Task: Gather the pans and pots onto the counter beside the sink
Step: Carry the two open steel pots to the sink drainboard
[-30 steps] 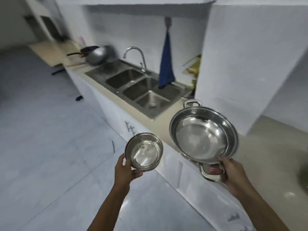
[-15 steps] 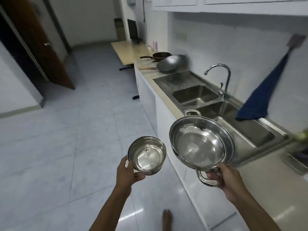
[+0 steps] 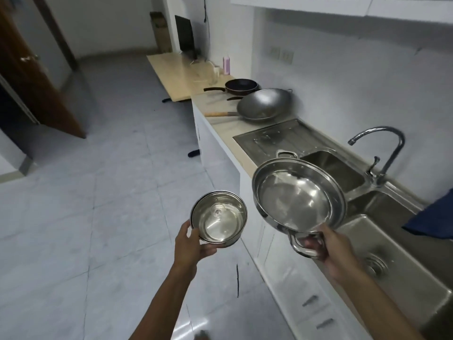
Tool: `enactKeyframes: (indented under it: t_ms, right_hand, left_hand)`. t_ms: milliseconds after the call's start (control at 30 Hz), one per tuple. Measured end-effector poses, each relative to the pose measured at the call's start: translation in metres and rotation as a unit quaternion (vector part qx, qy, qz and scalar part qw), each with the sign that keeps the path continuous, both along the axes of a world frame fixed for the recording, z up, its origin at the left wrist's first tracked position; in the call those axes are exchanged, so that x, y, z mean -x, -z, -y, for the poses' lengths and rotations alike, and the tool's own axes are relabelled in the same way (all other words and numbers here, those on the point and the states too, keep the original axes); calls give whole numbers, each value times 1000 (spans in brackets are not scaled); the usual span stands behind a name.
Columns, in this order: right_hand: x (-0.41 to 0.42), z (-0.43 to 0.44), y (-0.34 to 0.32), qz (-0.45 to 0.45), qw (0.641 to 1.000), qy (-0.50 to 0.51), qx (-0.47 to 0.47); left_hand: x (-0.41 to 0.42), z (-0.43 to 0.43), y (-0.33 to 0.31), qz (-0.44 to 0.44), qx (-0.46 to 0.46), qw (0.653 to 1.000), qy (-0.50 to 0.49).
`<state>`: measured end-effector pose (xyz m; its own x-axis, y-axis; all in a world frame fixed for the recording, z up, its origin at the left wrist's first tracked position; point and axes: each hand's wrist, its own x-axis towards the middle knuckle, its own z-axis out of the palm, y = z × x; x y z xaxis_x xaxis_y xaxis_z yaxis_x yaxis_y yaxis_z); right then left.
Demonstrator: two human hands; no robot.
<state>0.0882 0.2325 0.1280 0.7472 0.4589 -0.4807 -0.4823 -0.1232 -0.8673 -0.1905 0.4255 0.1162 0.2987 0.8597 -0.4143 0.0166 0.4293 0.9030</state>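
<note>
My left hand [image 3: 190, 244] grips a small steel pot [image 3: 219, 218] with a glass lid lying inside it, held over the floor. My right hand [image 3: 326, 251] holds a wide two-handled steel pan [image 3: 297, 196] by its near handle, tilted toward me above the counter edge and the sink. Farther along the beige counter [image 3: 221, 130], left of the sink's drainboard, rest a grey wok [image 3: 264, 104] with a wooden handle and a black frying pan [image 3: 241, 85] behind it.
A double steel sink [image 3: 377, 217] with a curved faucet [image 3: 384, 153] runs along the counter. A blue towel [image 3: 434, 219] hangs at the right. Beyond the pans stand a wooden table [image 3: 176, 74], a glass jug and a pink bottle. A brown door [image 3: 36, 82] stands open at the left.
The view has swung left and forward along the counter, so the wok and frying pan look closer. Both hands keep their hold on the pot and the pan, carried toward the sink.
</note>
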Motion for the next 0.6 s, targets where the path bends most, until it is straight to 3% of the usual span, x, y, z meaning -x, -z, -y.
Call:
enactKeyframes:
  t_ms: [333, 600]
  right_hand:
    - [-94, -195, 6, -3, 986, 169, 14]
    - [-188, -290, 2, 28, 959, 273, 64]
  left_hand:
    - [-145, -261, -1, -1, 7, 988, 157]
    - [-279, -373, -5, -8, 29, 967, 252]
